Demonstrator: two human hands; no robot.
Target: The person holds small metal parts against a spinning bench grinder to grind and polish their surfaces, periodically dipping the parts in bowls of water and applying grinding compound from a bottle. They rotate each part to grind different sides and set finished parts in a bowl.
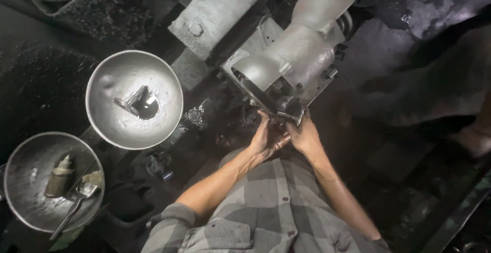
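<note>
Head view: crank handle (284, 116) under fingers (266, 125).

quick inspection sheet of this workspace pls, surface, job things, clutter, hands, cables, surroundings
surface: dark, grimy bench, much of it in shadow
job's things: pale metal casting clamped on a machine; a thin rod at its lower edge, under both hands
clutter: large dish with a small metal piece and a wet patch inside; lower dish holding a bottle and a spoon-like tool
grippers: left hand and right hand pressed together at the rod; exact grip hidden
cables: nothing seen
surroundings: grey metal beam at the top; metal shavings upper left; person's checked shirt at the bottom
</note>
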